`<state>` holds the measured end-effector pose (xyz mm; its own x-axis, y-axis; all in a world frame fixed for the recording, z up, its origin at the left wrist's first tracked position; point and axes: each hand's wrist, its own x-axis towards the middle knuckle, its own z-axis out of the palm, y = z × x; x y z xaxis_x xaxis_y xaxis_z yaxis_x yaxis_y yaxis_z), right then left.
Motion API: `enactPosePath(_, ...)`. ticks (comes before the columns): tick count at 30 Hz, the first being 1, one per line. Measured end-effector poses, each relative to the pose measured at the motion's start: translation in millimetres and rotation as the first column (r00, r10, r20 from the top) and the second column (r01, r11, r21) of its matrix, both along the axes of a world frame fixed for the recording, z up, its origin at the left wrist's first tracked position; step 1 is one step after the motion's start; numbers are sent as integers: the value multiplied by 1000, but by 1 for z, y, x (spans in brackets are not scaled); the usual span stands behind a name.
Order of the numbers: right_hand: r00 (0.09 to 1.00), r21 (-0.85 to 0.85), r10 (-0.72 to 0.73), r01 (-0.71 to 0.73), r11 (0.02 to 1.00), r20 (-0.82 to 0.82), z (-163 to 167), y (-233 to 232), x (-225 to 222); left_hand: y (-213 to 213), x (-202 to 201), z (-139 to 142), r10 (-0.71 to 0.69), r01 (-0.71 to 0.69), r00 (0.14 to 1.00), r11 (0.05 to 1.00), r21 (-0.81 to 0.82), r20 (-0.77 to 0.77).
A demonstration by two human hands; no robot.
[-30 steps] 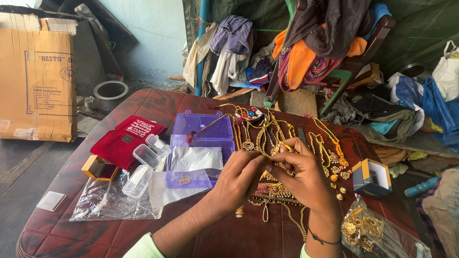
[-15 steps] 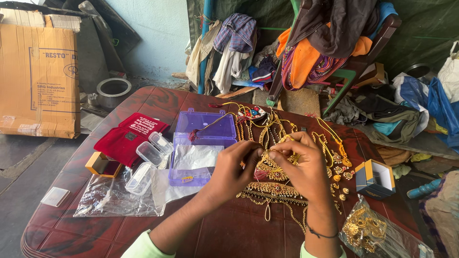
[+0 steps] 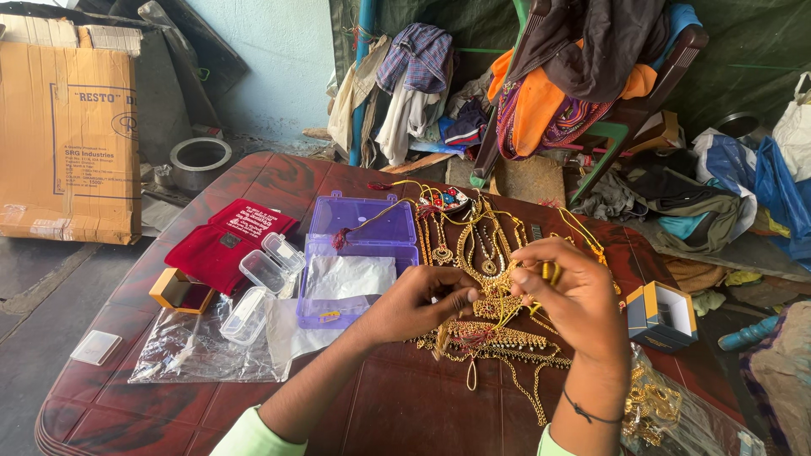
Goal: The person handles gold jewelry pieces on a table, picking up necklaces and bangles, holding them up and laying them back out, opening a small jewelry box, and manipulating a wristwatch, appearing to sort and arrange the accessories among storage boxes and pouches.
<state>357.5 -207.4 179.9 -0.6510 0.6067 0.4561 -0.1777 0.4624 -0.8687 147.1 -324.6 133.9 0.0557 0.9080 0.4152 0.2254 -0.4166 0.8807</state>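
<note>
Several things lie on a dark red table (image 3: 397,414), told here from left to right. A flat clear lid (image 3: 95,347) sits near the left edge, well apart from the rest. Next comes a small orange box (image 3: 176,291), open, just beside a red pouch (image 3: 234,245). A clear plastic bag (image 3: 190,350) lies in front of them, with small clear cases (image 3: 263,272) resting on and above it. A purple plastic box (image 3: 355,257) stands open, white paper inside. The left hand (image 3: 418,304) pinches a thin gold thread between thumb and fingertips, above the middle of the table. Under and behind both hands spreads a heap of gold necklaces (image 3: 486,253), some touching the purple box's lid. The right hand (image 3: 570,300) is curled, its fingers gripping gold thread and a strand of the necklaces; a dark band circles its wrist. Further right a small blue and yellow box (image 3: 663,317) stands open, and a bag of gold jewellery (image 3: 650,405) lies near the table's right edge.
</note>
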Motion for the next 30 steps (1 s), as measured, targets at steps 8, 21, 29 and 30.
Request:
enactPosePath(8, 973, -19, -195, 194, 981, -124, 12, -1, 15, 1, -6, -6, -145, 154, 963, 988, 23, -227)
enactPosePath(21, 984, 83, -112, 124, 989, -137, 19, -33, 38, 15, 30, -39, -281, 357, 892, 919, 168, -354)
enactPosePath(29, 998, 82, -47, 50, 995, -36, 17, -40, 57, 10, 15, -37, -81, 134, 855, 989, 67, -511)
enactPosePath(30, 999, 98, -43, 45, 994, -31, 16, -41, 58, 10, 12, -40, 38, 124, 865, 950, 288, -501)
